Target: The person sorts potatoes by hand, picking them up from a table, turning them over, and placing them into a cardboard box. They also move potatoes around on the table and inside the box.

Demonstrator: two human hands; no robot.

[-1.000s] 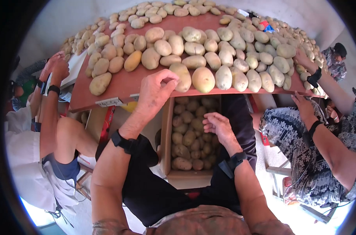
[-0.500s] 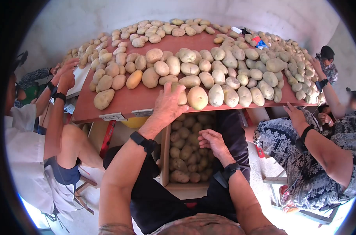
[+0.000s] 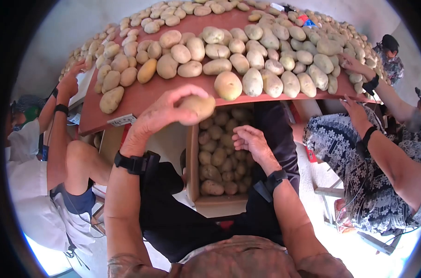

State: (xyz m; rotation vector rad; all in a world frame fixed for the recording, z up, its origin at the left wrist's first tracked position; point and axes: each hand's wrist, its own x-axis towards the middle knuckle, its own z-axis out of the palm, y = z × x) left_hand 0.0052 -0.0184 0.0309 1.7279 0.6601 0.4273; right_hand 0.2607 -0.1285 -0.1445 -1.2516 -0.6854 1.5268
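Gripping one potato [image 3: 197, 109] between bent fingers and thumb, the left hand [image 3: 166, 109] is held in the air in front of the table edge. Taking the cardboard box [image 3: 190, 162] as the middle of the dial, that hand lies between ten and eleven o'clock, and its potato at eleven, above the box's far left corner.

The right hand [image 3: 254, 143] is at two o'clock, over the box's right side, its fingers loosely curled and the grip partly open — whether it touches the box potatoes [image 3: 220, 158] beneath it, I cannot tell. Dark bands circle both wrists.

At twelve o'clock, a large round potato [image 3: 228, 85] sits near the front edge of the red-brown table [image 3: 138, 97]. The table potatoes [image 3: 284, 55] spread behind and beside it in uneven rows, packed more tightly toward one o'clock, where a red-and-blue packet [image 3: 307, 20] lies among them. A more orange potato [image 3: 147, 71] rests near eleven.

A person in a white shirt [image 3: 29, 185] is at nine o'clock. At three sits a person in patterned clothing [image 3: 340, 143] — one hand [image 3: 354, 65] reaching among the potatoes at two, the other [image 3: 356, 116] near the table edge.
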